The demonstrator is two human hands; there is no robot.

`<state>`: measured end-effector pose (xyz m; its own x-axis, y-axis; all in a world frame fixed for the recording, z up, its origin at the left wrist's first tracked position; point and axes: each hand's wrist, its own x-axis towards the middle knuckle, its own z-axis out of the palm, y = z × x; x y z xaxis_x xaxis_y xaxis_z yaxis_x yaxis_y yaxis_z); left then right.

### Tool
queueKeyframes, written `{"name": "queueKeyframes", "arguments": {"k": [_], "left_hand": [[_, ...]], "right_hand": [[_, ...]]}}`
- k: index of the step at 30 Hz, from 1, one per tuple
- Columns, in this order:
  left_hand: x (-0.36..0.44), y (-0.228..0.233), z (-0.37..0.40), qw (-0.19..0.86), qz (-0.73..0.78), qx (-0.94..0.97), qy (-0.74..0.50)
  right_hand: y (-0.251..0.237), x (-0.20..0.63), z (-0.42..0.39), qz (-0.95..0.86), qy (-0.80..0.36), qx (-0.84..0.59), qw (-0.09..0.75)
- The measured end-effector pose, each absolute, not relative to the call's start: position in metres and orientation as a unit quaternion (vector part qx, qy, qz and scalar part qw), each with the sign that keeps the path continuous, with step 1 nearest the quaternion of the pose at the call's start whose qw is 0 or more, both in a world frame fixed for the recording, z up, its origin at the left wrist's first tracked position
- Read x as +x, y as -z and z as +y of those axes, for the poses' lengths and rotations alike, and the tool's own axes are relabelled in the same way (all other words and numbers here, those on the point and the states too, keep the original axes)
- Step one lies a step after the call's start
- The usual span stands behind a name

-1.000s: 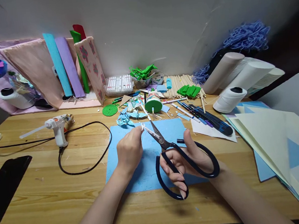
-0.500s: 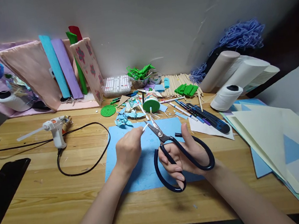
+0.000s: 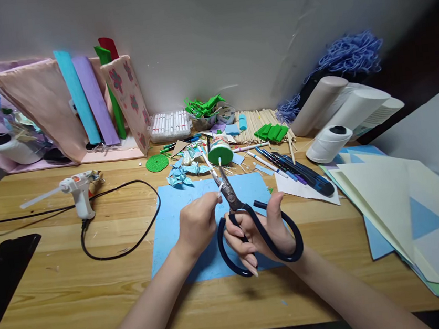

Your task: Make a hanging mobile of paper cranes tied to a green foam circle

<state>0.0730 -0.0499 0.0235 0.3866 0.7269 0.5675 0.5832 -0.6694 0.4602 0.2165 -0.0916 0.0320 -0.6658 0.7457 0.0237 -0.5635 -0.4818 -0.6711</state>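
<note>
My right hand (image 3: pixel 264 228) grips large black-handled scissors (image 3: pixel 249 219), blades pointing away from me and nearly closed. My left hand (image 3: pixel 198 222) pinches a small white piece (image 3: pixel 219 188) right at the blades. Both hands hover over a light blue sheet (image 3: pixel 177 211) lying flat on the wooden table (image 3: pixel 59 288). Just beyond the scissor tips stands a green-capped spool (image 3: pixel 221 151) with a thin stick through it.
A glue gun (image 3: pixel 75 189) with a looping black cord (image 3: pixel 130 217) lies at the left. Pens (image 3: pixel 295 169), wooden sticks (image 3: pixel 256 120), green scraps and a marker case (image 3: pixel 170 125) crowd the back. Cream and blue paper sheets (image 3: pixel 397 192) pile at the right; white rolls (image 3: pixel 330 144) stand behind them. A black phone (image 3: pixel 2 276) sits at far left.
The scissors have swung left and upright, and their blades have come together on the small white piece. Both hands drew closer to each other.
</note>
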Motion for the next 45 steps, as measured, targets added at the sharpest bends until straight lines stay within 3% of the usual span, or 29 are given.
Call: {"name": "queueKeyframes", "arguments": {"k": [11,18,25,30,37,45], "left_hand": [[0.074,-0.015,-0.048,0.196,0.416,0.798,-0.389],[0.079,-0.012,-0.053,0.306,0.421,0.764,-0.381],[0.077,-0.027,-0.039,0.616,0.395,0.417,-0.539],[0.071,-0.034,-0.032,0.744,0.307,0.197,-0.559],[0.055,-0.042,-0.024,0.761,0.215,0.074,-0.608],[0.039,-0.052,-0.022,0.737,0.187,0.084,-0.644]], "right_hand": [[-0.034,0.214,-0.086,-0.308,-0.862,-0.145,0.376],[-0.06,0.229,-0.082,-0.322,-0.816,-0.163,0.45],[-0.061,0.237,-0.077,-0.345,-0.724,-0.282,0.526],[-0.048,0.219,-0.087,-0.328,-0.796,-0.263,0.434],[-0.016,0.187,-0.114,-0.288,-0.902,-0.198,0.254],[-0.014,0.18,-0.123,-0.318,-0.881,-0.23,0.262]]}}
